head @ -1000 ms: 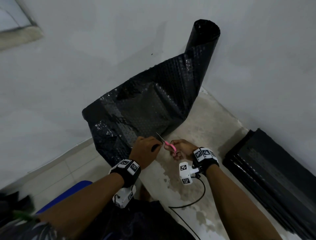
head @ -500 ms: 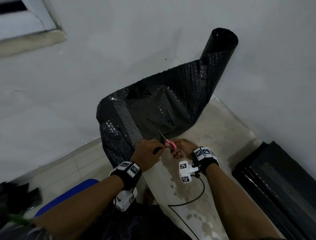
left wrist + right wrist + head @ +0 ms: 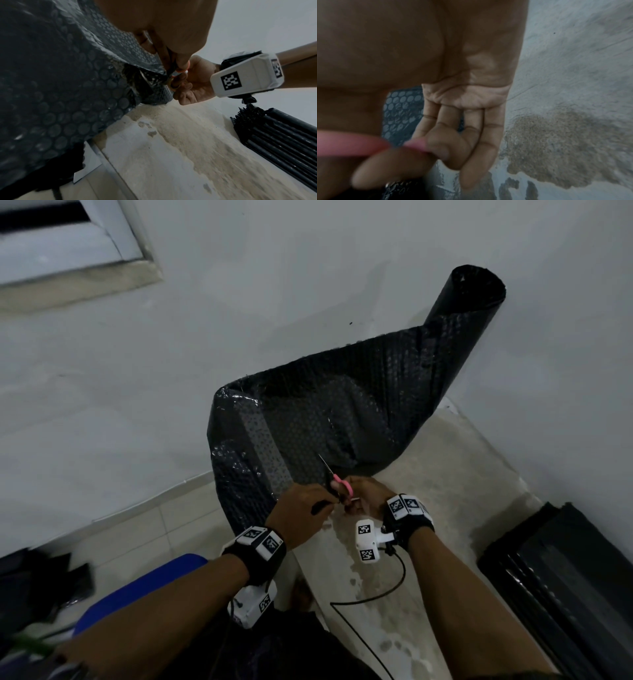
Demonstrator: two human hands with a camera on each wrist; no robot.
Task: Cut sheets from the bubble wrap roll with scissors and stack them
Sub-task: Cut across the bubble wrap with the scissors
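The left hand [image 3: 301,513] pinches the bubble wrap [image 3: 342,419] edge taut at the floor corner, so the right hand's [image 3: 364,496] grip on the pink scissors [image 3: 337,479] can apparently start cutting.

The head camera looks down from above; both wrist cameras sit very close, perhaps facing 12 o'clock. All share the bubble wrap [image 3: 342,412] edge.
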